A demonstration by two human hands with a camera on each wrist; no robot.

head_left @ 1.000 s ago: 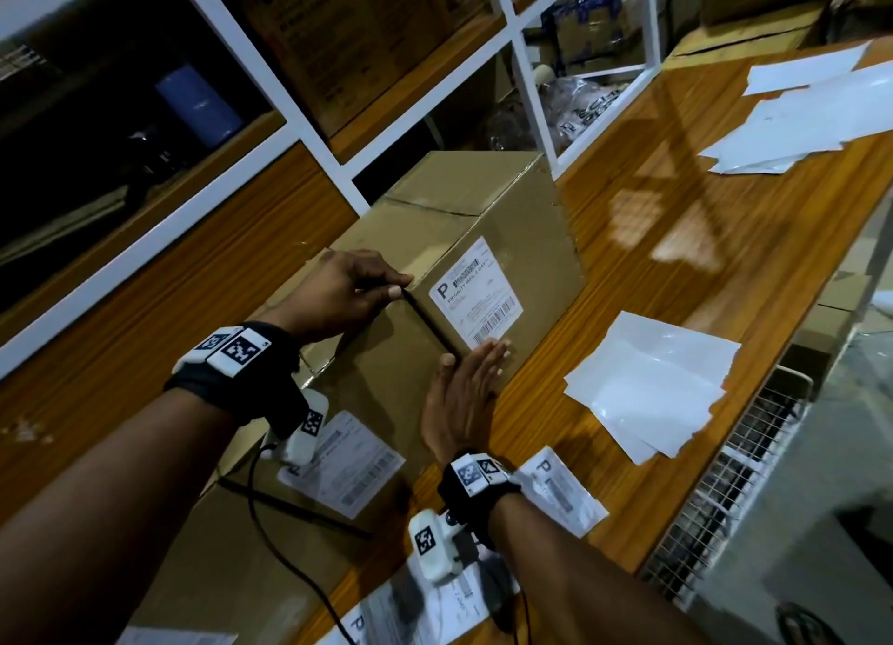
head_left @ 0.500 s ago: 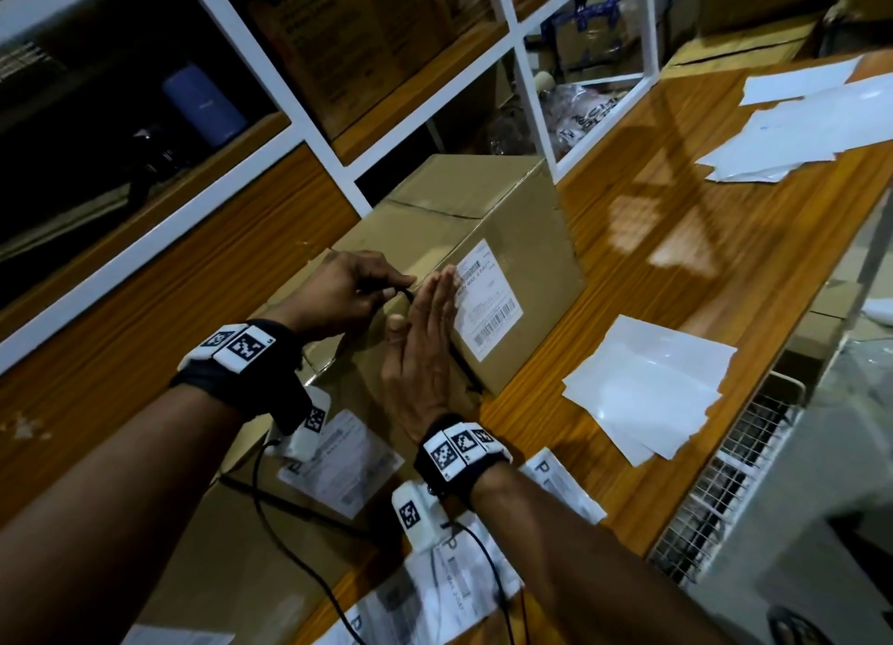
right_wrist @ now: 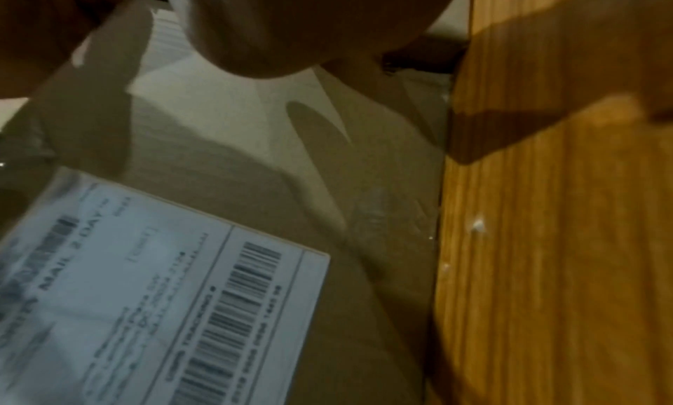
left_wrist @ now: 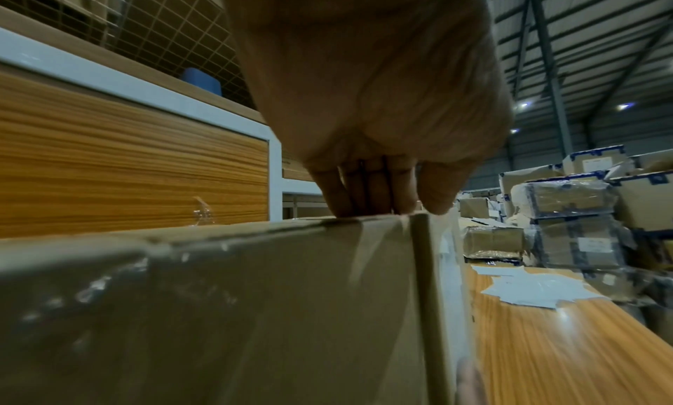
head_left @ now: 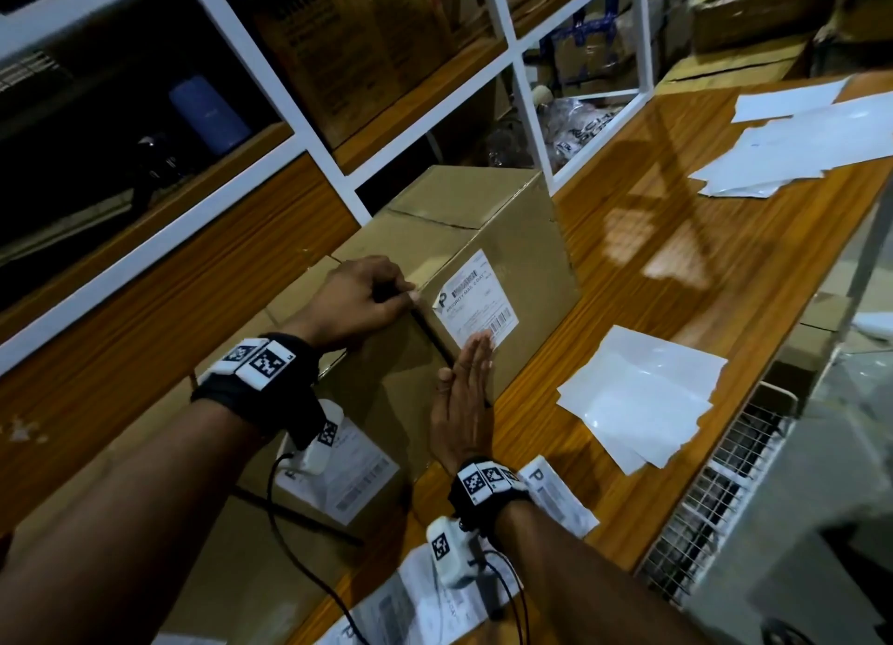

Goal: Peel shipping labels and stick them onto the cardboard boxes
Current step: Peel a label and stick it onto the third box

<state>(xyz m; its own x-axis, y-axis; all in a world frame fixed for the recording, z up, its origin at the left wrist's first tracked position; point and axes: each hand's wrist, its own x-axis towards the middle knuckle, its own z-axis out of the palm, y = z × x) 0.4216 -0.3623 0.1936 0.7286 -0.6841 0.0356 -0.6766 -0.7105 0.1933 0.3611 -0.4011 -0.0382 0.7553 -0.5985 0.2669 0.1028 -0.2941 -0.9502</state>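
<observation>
A brown cardboard box (head_left: 488,229) stands on the wooden table (head_left: 676,267), with a white shipping label (head_left: 476,306) stuck on its near side. My left hand (head_left: 386,296) sits curled over the box's top near corner, thumb beside the label's upper left corner. In the left wrist view its fingertips (left_wrist: 368,201) rest on the box's top edge (left_wrist: 218,310). My right hand (head_left: 466,378) lies flat against the same side, straight fingers pressing on the label's lower corner. The right wrist view shows the label (right_wrist: 145,310) close up and blurred.
A second, lower box (head_left: 159,548) with a label (head_left: 338,480) lies at the near left. Loose labels (head_left: 555,494) and white backing sheets (head_left: 638,403) lie on the table; more sheets (head_left: 797,146) are far right. A wire basket (head_left: 715,499) hangs at the table's edge. White-framed shelves (head_left: 309,127) stand behind.
My flat right hand slid up along the label's left edge, then back down to its lower corner. The left hand stayed on the box's corner.
</observation>
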